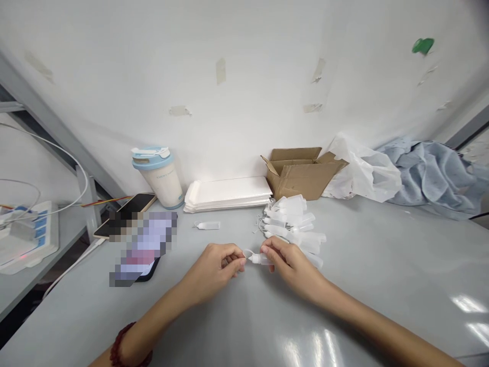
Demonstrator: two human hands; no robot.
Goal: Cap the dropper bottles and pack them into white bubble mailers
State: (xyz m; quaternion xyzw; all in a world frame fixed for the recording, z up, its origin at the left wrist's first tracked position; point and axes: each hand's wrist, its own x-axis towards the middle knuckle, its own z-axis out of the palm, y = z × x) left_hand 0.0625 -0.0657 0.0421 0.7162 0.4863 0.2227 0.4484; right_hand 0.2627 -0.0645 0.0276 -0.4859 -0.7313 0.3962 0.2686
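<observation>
My right hand grips a small translucent squeeze bottle by its body, its pointed nozzle turned to the left. At the nozzle end, my left hand pinches the tip of a thin cap strap that curves up from the bottle's neck; the cap itself is hidden by the fingers. Behind my right hand lies a pile of similar squeeze bottles with loose straps. One single squeeze bottle rests on its side farther left on the grey table.
Along the wall stand a cup with a blue lid, stacked white flat boxes, an open cardboard box, a white plastic bag and blue cloth. Two phones lie left, one lit phone nearer me. A power strip sits far left.
</observation>
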